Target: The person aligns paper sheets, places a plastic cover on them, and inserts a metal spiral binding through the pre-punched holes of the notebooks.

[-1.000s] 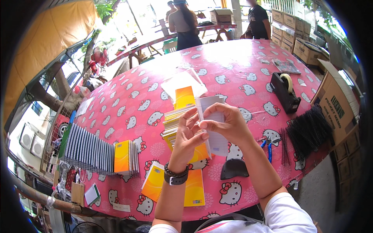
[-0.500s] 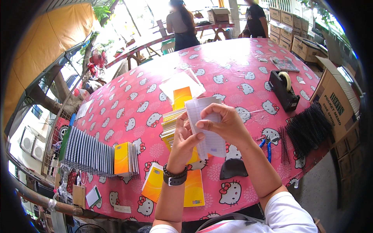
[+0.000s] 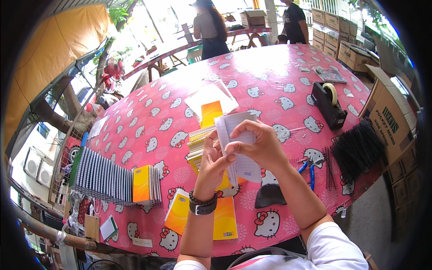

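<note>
Both my hands hold up a block of white lined note pages [image 3: 238, 148] above the pink patterned table [image 3: 270, 76]. My right hand [image 3: 258, 146] grips the block from the right, fingers across its face. My left hand [image 3: 213, 159], with a dark bead bracelet and a watch on the wrist, pinches the block's left edge. Under the hands lies a stack of unbound pads with yellow covers [image 3: 200, 144]. An orange-yellow cover [image 3: 211, 112] lies behind it on clear plastic bags [image 3: 209, 94].
A long row of bound spiral notebooks [image 3: 112, 180] stands at the left; yellow covers [image 3: 202, 218] lie at the near edge. Black binding coils [image 3: 355, 150], blue-handled pliers [image 3: 309, 168], a black tape dispenser [image 3: 328, 103] and cardboard boxes [image 3: 387, 117] are right. Two people stand beyond the table.
The page block has shifted slightly lower and toward me, and my left fingers have moved along its left edge. My right hand keeps its grip.
</note>
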`<state>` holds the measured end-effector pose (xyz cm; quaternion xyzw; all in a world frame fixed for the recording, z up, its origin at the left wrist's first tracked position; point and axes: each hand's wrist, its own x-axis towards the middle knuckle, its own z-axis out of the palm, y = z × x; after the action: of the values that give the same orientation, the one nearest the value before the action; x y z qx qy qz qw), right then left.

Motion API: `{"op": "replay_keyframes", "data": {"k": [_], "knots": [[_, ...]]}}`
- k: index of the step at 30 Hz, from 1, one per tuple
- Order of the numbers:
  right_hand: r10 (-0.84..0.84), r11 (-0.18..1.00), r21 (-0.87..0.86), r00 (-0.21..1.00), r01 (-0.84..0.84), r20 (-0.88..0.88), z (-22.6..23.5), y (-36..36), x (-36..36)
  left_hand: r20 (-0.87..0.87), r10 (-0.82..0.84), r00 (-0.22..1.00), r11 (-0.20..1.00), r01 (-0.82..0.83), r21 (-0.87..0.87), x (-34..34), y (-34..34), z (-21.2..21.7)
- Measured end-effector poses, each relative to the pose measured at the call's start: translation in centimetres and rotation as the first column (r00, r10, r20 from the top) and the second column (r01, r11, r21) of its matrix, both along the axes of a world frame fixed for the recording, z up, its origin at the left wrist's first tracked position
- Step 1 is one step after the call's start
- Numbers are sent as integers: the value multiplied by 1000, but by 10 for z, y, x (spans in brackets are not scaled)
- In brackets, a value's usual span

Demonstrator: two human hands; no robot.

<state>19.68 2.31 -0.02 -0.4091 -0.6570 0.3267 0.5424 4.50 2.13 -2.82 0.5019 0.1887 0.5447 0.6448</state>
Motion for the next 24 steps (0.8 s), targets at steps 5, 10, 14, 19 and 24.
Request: {"op": "replay_keyframes", "data": {"k": [5, 10, 14, 19, 24], "knots": [[-67, 996, 63, 997, 64, 47, -1, -1, -3, 12, -15, 1000, 1000, 15, -25, -2, 1, -2], [-58, 997, 45, 997, 56, 49, -1, 0, -2, 30, -29, 999, 1000, 28, 14, -4, 4, -4], [-58, 997, 62, 998, 56, 33, -2, 1, -1, 36, -23, 999, 1000, 23, -3, -2, 2, -2], [-43, 999, 21, 999, 42, 6, -1, 1, -2, 52, -26, 998, 999, 27, -22, -5, 3, -4], [-34, 999, 0, 999, 34, 3, 2, 0, 0, 56, -36, 998, 999, 37, -16, -4, 3, -3]]}}
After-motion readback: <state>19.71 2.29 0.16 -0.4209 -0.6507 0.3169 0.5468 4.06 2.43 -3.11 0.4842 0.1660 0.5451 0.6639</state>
